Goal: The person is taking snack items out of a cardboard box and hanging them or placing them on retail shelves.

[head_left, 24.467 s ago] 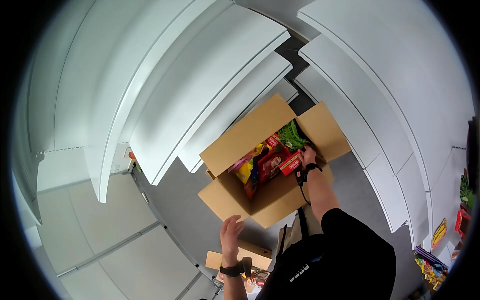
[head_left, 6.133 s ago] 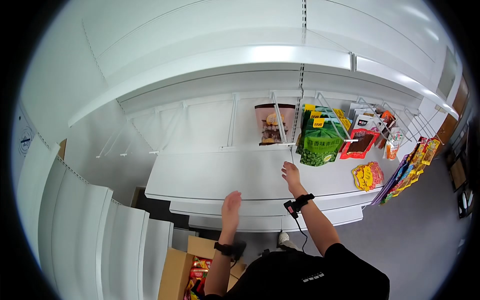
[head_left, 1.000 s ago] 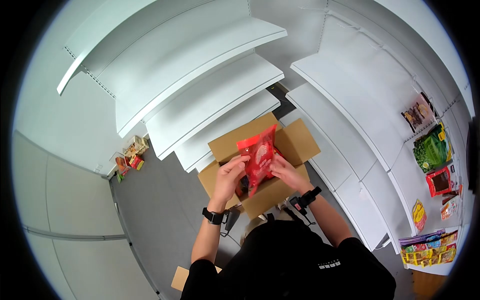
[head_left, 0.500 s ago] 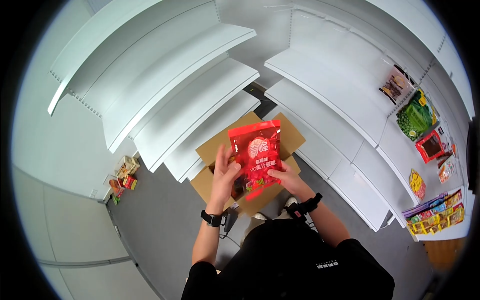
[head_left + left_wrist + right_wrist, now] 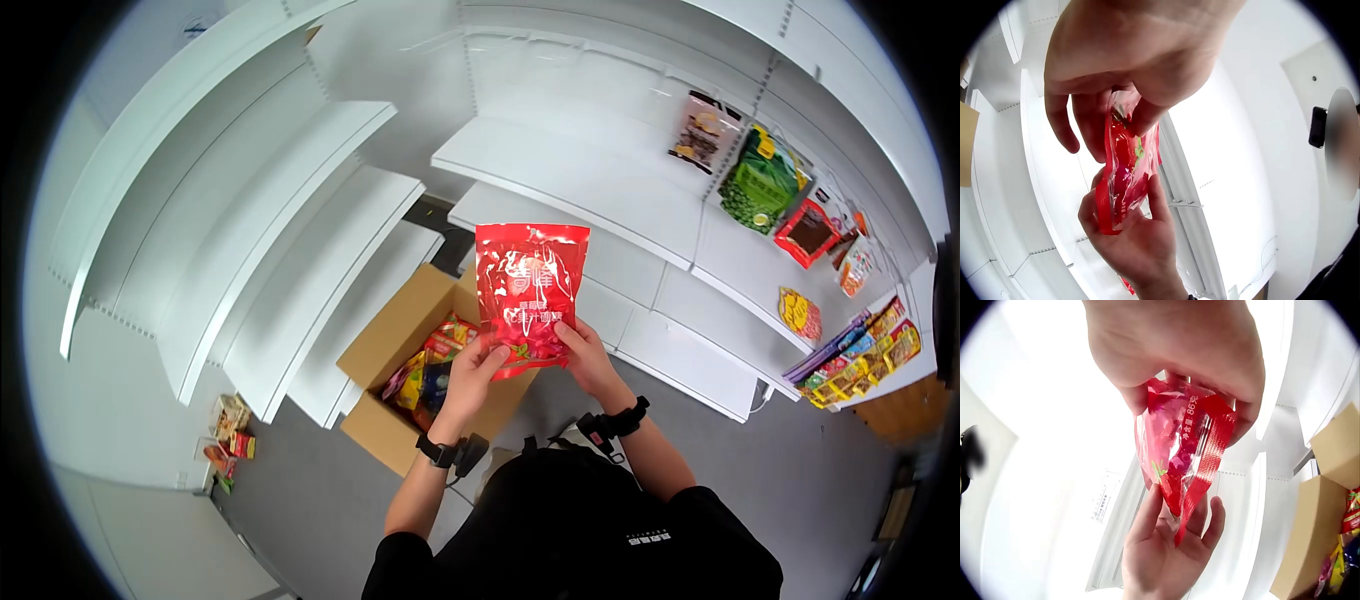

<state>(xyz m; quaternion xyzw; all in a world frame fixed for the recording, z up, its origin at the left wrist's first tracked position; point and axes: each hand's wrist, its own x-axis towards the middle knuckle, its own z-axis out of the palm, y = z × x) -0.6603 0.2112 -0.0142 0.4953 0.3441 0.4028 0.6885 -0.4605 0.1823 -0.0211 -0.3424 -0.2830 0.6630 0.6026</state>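
Both hands hold up a red bag of hard candy point(image 5: 530, 300), its printed front facing the head camera. My left hand point(image 5: 470, 378) pinches the lower left corner, thumb on the front. At the lower right corner my right hand point(image 5: 592, 360) grips it the same way. The left wrist view shows the bag edge-on, puffy, with a clear side and a red seam. From the right wrist, white print and a green leaf show on the bag's bottom point(image 5: 1175, 440). Below and left stands an open cardboard box point(image 5: 385, 335) with colourful snack packs point(image 5: 430, 370) inside.
White shelves rise at left point(image 5: 310, 250) and ahead point(image 5: 560, 165). On the right, a pink-brown bag point(image 5: 705, 132), green bags point(image 5: 765, 185) and a red pouch point(image 5: 808, 232) hang from hooks. Yellow packs point(image 5: 800, 313) lie near the shelf edge. More packs point(image 5: 228, 440) sit on the floor at far left.
Earlier the hands were empty before the hooks, then over the box with the candy bag. Since then the bag has been raised upright, front outward, and the view has swung right, away from the box.
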